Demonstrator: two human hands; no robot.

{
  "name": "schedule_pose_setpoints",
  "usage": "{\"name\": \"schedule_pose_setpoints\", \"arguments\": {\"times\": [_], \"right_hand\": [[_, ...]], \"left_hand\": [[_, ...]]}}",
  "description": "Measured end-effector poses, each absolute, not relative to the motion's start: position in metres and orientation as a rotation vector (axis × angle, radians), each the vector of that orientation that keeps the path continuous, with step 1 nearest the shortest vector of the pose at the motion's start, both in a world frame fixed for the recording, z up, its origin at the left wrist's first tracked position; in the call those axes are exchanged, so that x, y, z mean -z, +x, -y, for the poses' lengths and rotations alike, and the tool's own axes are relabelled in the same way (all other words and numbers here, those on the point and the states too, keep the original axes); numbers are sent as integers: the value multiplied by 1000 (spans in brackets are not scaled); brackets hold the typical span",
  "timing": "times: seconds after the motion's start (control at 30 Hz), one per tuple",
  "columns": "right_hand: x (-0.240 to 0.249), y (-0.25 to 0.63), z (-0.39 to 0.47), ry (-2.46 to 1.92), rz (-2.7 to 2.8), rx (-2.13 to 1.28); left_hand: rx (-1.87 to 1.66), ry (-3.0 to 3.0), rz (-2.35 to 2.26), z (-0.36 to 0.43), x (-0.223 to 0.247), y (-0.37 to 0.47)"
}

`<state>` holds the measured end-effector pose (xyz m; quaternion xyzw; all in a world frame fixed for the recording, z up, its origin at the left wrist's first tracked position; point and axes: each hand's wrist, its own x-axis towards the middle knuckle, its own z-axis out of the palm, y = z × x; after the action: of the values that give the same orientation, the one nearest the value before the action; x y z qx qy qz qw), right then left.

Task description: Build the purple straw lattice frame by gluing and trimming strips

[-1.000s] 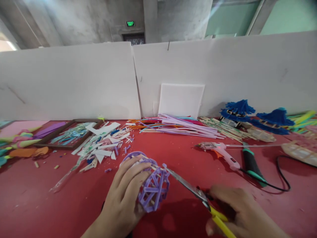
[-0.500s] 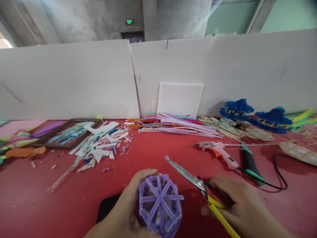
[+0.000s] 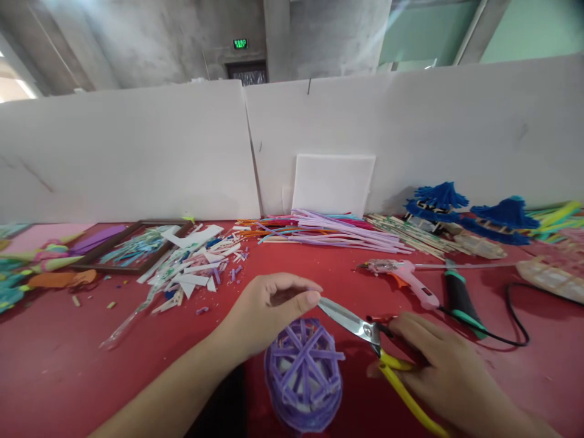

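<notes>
Yellow-handled scissors are in my right hand, their blades closed and pointing up and left. My left hand has thumb and index finger pinched at the scissor tip; whatever small piece is between them is mostly hidden. Just below that hand, a round purple basket-like piece stands on the red table, with crossed purple strips over its top. Neither hand appears to hold it.
Beyond the hands lie a pink glue gun with a black cord, a green-black tool, purple pipe cleaners, paper scraps, a brown frame and blue roofed models. White boards stand behind.
My left hand has let go of the purple piece and moved up to the scissor tip, where a small purple bit was. The scissors have barely moved.
</notes>
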<state>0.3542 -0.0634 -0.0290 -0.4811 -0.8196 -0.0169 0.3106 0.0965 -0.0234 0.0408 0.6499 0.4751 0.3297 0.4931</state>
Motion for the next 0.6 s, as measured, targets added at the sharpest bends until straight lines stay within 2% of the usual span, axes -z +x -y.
{"name": "schedule_pose_setpoints", "arguments": {"times": [0.23, 0.47, 0.6], "right_hand": [[30, 358, 64, -1271, 2166, 60], [32, 360, 62, -1361, 2118, -60], [28, 359, 62, -1404, 2085, -136]], "left_hand": [[-838, 1673, -1328, 15, -51, 93], [-991, 1765, -1864, -16, -42, 17], [-1019, 1854, -1801, -6, -25, 4]]}}
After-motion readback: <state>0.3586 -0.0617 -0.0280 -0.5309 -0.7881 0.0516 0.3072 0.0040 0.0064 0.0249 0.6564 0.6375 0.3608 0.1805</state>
